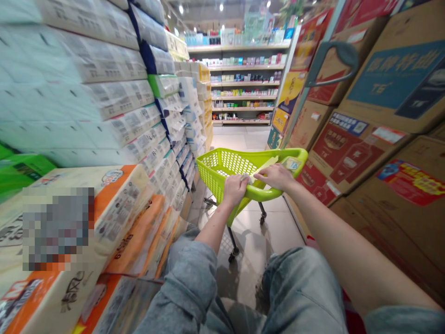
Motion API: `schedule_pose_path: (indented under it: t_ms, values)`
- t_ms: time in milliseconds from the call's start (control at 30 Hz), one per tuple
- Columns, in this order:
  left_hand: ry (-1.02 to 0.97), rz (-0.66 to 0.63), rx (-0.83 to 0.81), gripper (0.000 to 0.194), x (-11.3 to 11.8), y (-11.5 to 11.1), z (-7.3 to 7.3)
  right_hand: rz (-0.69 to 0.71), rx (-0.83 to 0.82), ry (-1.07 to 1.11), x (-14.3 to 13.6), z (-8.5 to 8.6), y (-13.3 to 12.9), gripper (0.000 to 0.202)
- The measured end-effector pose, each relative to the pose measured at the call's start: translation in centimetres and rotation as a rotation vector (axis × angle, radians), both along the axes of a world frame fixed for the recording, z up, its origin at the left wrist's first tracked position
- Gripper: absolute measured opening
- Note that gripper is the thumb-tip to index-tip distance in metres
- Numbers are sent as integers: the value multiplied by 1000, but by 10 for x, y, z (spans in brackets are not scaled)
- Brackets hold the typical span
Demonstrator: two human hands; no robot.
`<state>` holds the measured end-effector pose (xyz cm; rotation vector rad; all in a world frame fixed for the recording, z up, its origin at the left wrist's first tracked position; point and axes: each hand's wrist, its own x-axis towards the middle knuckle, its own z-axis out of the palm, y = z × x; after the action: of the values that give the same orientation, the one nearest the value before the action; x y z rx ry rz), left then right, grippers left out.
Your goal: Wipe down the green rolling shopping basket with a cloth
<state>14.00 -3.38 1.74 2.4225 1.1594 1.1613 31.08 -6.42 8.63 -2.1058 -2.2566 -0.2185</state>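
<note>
In front of me stands a lime-green shopping cart [217, 178] with a perforated basket and metal legs on casters. My left hand [235, 189] is closed at the near left end of its handle [267, 194]. A small whitish thing [246, 178] shows by that hand's fingers; its kind is too small to tell. My right hand [276, 176] reaches over the handle, fingers bent together close to the left hand's fingertips. What these fingers hold, if anything, is hidden. Beside the right hand, a pale yellow flap [268, 164] slants inside the cart.
Wrapped paper packs [114, 97] are stacked high on the left, with orange-and-cream packs [121, 204] lower down. Cardboard cartons [368, 148] rise on the right, with a grey handle [339, 60] before them. Tiled floor [239, 139] leads to stocked shelves [243, 67].
</note>
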Motion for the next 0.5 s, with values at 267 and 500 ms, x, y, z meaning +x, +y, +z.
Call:
schedule_pose_path:
  t_ms: [267, 500]
  values:
    - [1, -14, 40, 32, 4, -9, -6, -18, -198, -201, 4, 1, 10, 49]
    - [21, 21, 20, 32, 12, -2, -5, -5, -150, -61, 7, -6, 15, 44]
